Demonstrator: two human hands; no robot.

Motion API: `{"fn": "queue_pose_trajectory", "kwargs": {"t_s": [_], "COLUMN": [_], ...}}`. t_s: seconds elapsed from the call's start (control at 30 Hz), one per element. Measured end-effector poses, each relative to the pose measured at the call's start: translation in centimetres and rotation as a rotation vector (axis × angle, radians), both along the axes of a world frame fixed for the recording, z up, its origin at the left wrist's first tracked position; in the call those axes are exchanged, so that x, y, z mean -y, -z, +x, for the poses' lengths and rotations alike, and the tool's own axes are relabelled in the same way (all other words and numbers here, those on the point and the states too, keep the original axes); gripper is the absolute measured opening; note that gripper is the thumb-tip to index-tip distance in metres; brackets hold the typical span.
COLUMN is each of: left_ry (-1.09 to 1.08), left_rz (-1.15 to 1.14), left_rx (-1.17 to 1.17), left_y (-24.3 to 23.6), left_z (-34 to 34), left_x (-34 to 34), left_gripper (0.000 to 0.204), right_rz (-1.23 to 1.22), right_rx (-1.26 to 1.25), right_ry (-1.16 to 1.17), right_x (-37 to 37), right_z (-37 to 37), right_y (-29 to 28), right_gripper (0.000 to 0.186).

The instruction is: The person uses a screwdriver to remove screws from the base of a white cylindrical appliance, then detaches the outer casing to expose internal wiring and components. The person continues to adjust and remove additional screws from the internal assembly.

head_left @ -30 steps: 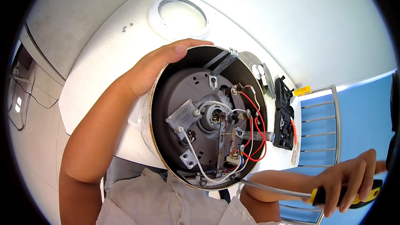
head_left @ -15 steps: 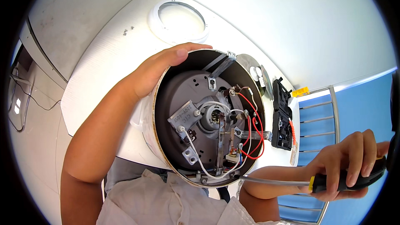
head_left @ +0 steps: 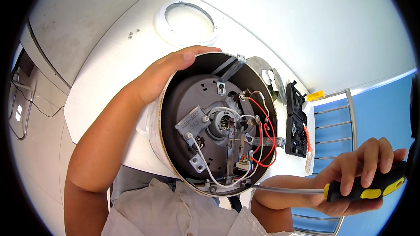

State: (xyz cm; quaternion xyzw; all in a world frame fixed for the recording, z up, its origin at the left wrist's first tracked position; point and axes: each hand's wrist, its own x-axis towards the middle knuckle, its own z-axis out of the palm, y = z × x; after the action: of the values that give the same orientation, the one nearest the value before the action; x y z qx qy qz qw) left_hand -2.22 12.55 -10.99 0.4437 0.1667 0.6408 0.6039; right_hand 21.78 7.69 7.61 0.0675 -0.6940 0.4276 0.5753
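Observation:
A rice cooker body (head_left: 183, 91) is tilted in front of me, its open underside facing up, showing red and white wires, a grey metal heater plate and brackets. Over its far left rim my left hand (head_left: 175, 66) is closed, fingers outside and partly hidden. To the right, my right hand (head_left: 361, 164) grips the black and yellow handle of a long screwdriver (head_left: 288, 190). The shaft points left across my forearm, and its tip meets a screw (head_left: 245, 184) at the cooker's near right rim.
On the white table (head_left: 109, 67) lie a white plastic ring (head_left: 162, 28), small screws (head_left: 131, 35), a round metal plate (head_left: 257, 64) and an open black tool case (head_left: 295, 124). Walls border the table's far side. A metal-framed chair (head_left: 333, 126) stands at the right.
The screwdriver has turned about its shaft, so yellow patches now face up on the handle. My right fingers have shifted with it. My left hand keeps its hold.

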Motion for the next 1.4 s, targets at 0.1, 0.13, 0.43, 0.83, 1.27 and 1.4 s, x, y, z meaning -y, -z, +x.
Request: {"fn": "queue_pose_trajectory", "kwargs": {"t_s": [0.1,0.13,0.43,0.83,1.27,1.4], "left_ry": [-0.010,-0.002,-0.013,-0.003,-0.021,-0.024], "left_rz": [0.022,0.004,-0.016,-0.011,0.004,-0.011], "left_rx": [-0.018,-0.009,-0.012,-0.002,-0.040,-0.051], "left_y": [0.0,0.0,-0.3,-0.2,-0.1,-0.2], "left_z": [0.0,0.0,0.1,0.1,0.0,0.0], "left_x": [-0.1,-0.1,0.1,0.1,0.1,0.1], "left_gripper": [0.056,0.057,0.058,0.057,0.056,0.056], "right_rz": [0.030,0.039,-0.092,-0.009,-0.020,0.022], "right_rx": [0.053,0.069,-0.182,0.026,-0.045,0.015], "right_ry": [0.003,-0.007,-0.174,-0.046,0.121,0.031], "right_x": [-0.1,-0.1,0.0,0.1,0.3,0.1], "right_z": [0.2,0.2,-1.1,0.9,-0.4,0.4], "right_y": [0.0,-0.1,0.7,-0.4,0.4,-0.1], "right_gripper": [0.059,0.057,0.062,0.064,0.066,0.066]}}
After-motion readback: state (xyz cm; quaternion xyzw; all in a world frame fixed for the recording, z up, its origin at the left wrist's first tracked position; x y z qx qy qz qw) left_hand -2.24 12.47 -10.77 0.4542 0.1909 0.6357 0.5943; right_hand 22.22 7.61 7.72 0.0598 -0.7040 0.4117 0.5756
